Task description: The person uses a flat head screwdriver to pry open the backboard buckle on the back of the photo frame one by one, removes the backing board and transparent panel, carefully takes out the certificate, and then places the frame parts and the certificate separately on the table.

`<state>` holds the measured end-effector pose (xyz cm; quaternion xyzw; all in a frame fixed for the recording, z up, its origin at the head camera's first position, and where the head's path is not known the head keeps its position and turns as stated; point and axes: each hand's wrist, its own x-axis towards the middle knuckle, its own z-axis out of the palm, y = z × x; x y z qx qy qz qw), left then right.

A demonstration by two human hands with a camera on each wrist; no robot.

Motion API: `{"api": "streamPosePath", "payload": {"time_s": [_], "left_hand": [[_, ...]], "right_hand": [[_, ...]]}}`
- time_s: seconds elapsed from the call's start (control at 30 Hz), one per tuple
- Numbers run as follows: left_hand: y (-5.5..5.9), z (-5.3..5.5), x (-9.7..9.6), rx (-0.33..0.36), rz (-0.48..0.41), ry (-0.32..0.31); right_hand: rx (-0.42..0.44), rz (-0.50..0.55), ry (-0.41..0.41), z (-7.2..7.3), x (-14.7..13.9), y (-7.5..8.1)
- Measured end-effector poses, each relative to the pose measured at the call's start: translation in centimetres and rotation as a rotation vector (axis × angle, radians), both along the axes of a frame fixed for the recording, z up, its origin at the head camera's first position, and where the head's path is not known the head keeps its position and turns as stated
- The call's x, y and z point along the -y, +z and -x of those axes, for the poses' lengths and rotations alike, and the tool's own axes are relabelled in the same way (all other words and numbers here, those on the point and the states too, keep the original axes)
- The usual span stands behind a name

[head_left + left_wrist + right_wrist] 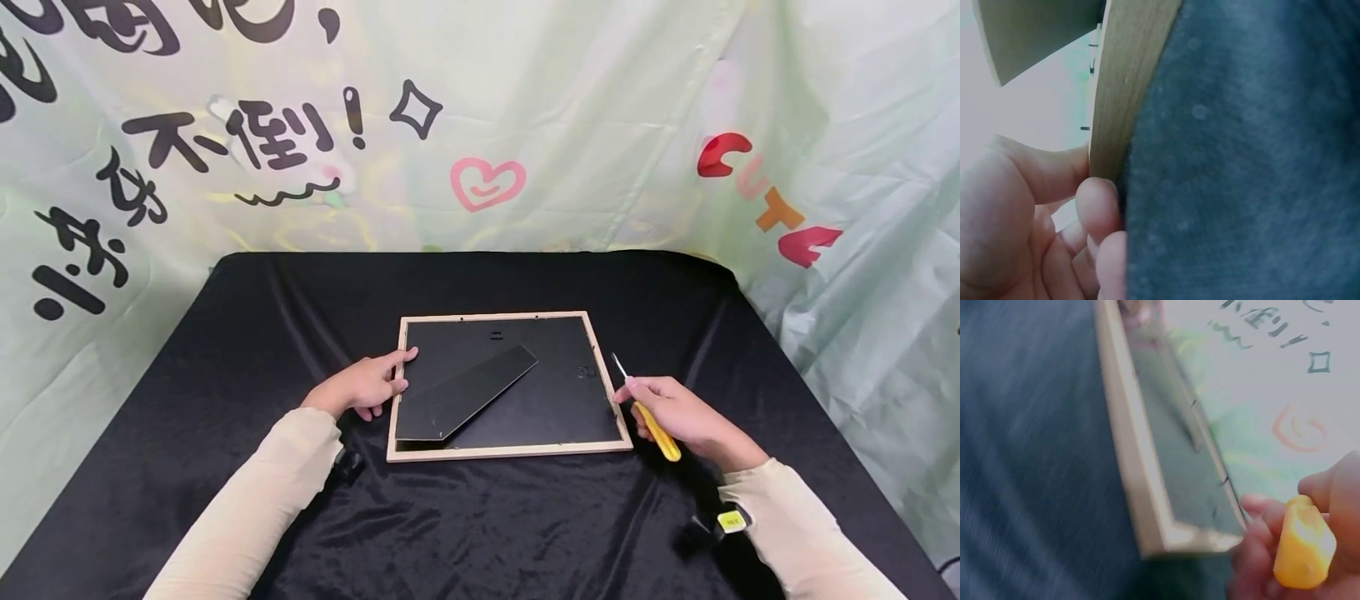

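1. Reading "不倒!" in black, far left on the pale backdrop (600,100); also showing a coloured "C", "U", "T" and one further letter, far right.
2. Marked at the right wrist with a yellow label (733,522), too small to read.
3. Lying back-up at mid table (480,283), with the picture frame (517,451) showing black backing (555,408) and a stand flap (472,392) slanting from near left.
4. Pinched at left between thumb and fingers of the left hand (363,387).
5. Gripped in the right hand (678,410), beside the right rim: yellow-handled tool (657,432), tip pointing far.
6. Crossed near left and near right by pale sleeves (251,504).
7. Stretching as black cloth to the far edge, and well out left and right.
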<state>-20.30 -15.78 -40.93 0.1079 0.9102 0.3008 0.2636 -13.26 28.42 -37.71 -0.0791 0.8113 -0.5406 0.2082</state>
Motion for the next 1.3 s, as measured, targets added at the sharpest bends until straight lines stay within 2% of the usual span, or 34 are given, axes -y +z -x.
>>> {"api": "streamPosePath", "payload": {"time_s": [0.07,0.17,0.23,0.3,0.37,0.43,0.57,0.7,0.83,0.93,1.0,1.17,1.3], "left_hand": [[0.1,-0.1,0.0,0.001,0.004,0.004],[0.2,-0.1,0.0,0.009,0.008,0.010],[0.2,-0.1,0.0,0.012,0.007,0.010],[0.3,-0.1,0.0,0.018,0.004,0.014],[0.5,0.1,0.1,0.016,0.002,0.014],[0.7,0.2,0.1,0.017,-0.003,0.016],[0.8,0.3,0.0,0.003,-0.016,0.020],[0.6,0.2,-0.1,-0.006,-0.028,0.042],[0.2,0.0,-0.1,0.008,-0.035,0.084],[-0.2,0.0,-0.1,-0.005,-0.051,0.093],[-0.3,0.0,0.0,-0.021,-0.069,0.076],[-0.5,0.0,0.6,0.019,-0.131,0.086],[-0.5,-0.1,1.0,0.039,-0.147,0.081]], "right_hand": [[0.134,0.174,0.017,0.2,0.4,0.4],[0.283,0.340,0.067,0.8,1.2,0.6],[0.328,0.362,0.089,1.4,2.0,0.5],[0.324,0.327,0.118,1.9,3.1,0.3],[0.248,0.234,0.170,2.4,4.4,0.0],[0.127,0.100,0.252,2.9,5.8,-0.3],[-0.211,-0.206,0.446,3.3,8.8,-0.8],[-0.475,-0.376,0.614,3.0,11.6,-1.3],[-0.571,-0.474,0.691,2.5,13.4,-1.6],[-0.602,-0.559,0.676,2.2,13.6,-1.6],[-0.623,-0.589,0.661,2.0,13.4,-1.6],[-0.652,-0.522,0.638,1.8,12.9,-1.8],[-0.687,-0.416,0.562,2.0,13.4,-2.1]]}}
